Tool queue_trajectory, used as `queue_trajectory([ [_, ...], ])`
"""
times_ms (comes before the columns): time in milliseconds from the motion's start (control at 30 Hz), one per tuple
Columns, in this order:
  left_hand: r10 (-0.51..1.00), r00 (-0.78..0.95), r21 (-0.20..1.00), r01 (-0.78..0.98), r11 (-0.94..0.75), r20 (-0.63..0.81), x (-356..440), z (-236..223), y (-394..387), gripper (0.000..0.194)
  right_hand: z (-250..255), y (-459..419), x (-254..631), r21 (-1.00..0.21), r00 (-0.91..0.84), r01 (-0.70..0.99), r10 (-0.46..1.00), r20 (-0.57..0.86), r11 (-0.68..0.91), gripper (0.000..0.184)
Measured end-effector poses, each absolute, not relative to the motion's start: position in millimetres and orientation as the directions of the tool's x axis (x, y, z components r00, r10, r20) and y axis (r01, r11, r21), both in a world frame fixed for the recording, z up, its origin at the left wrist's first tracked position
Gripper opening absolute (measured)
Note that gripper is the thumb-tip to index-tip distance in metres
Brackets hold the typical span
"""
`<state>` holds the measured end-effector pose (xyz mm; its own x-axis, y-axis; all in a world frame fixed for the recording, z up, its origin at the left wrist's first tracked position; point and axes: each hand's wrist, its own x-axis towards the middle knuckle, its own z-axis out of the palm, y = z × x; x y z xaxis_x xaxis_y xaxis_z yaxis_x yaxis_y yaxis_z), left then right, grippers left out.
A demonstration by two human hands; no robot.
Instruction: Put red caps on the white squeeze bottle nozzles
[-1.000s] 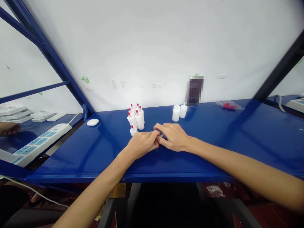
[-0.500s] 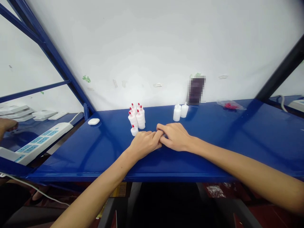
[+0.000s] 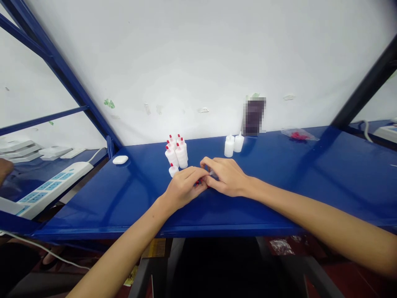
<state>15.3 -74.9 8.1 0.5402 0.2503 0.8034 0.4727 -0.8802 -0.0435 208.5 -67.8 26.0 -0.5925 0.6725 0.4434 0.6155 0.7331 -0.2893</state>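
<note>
Above the front half of the blue table, my two hands meet at the fingertips. My left hand (image 3: 187, 182) is closed, with small red caps (image 3: 198, 182) showing between and under its fingers. My right hand (image 3: 228, 176) is pinched round a small whitish nozzle piece (image 3: 212, 173), mostly hidden by the fingers. Just beyond my left hand stands a group of white bottles (image 3: 181, 158) with red-tipped nozzles. A short white nozzle top (image 3: 173, 170) with a red tip is in front of them. Behind my right hand are two white bottles (image 3: 229, 148) with bare white nozzles.
A clear bag (image 3: 299, 135) of red caps lies at the back right of the blue table (image 3: 279, 165). A pixelated dark object (image 3: 254, 118) leans on the wall. At left are a white rounded case (image 3: 120, 159), a power strip (image 3: 52, 186) and another person's hand (image 3: 5, 167).
My left hand's fingers have opened slightly and lifted, and red caps now show beneath them. The whitish piece in my right fingers shows more clearly. The view has shifted slightly.
</note>
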Motion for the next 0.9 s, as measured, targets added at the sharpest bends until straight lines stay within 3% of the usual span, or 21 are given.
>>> queue_trajectory([
  [200, 0.297, 0.566, 0.038, 0.423, -0.905, 0.769, 14.4, 7.4, -74.1, 0.004, 24.5, -68.7, 209.4, -0.351, -0.643, 0.494, 0.606, 0.468, 0.796, 0.018],
  [433, 0.266, 0.68, -0.079, 0.431, -0.899, 0.684, 12.8, 12.0, -75.3, 0.014, 21.3, -66.5, 212.0, -0.488, -0.685, 0.356, 0.578, 0.444, 0.797, 0.027],
  [533, 0.336, 0.573, -0.031, 0.535, -0.844, 0.748, -4.7, 16.6, -69.8, 0.018, 18.9, -60.2, 217.1, -0.521, -0.645, 0.341, 0.598, 0.475, 0.782, 0.036],
  [633, 0.426, 0.332, 0.079, 0.704, -0.706, 0.842, -34.1, 23.9, -61.0, 0.023, 17.0, -52.3, 224.2, -0.523, -0.536, 0.367, 0.634, 0.557, 0.769, 0.029],
  [733, 0.519, 0.193, 0.159, 0.814, -0.558, 0.833, -59.1, 31.3, -53.1, 0.02, 18.0, -45.1, 230.8, -0.505, -0.418, 0.392, 0.638, 0.647, 0.769, 0.022],
  [900, 0.656, 0.275, 0.166, 0.834, -0.527, 0.703, -68.6, 35.7, -48.3, 0.016, 27.8, -27.5, 246.5, -0.512, -0.293, 0.405, 0.638, 0.712, 0.757, 0.013],
])
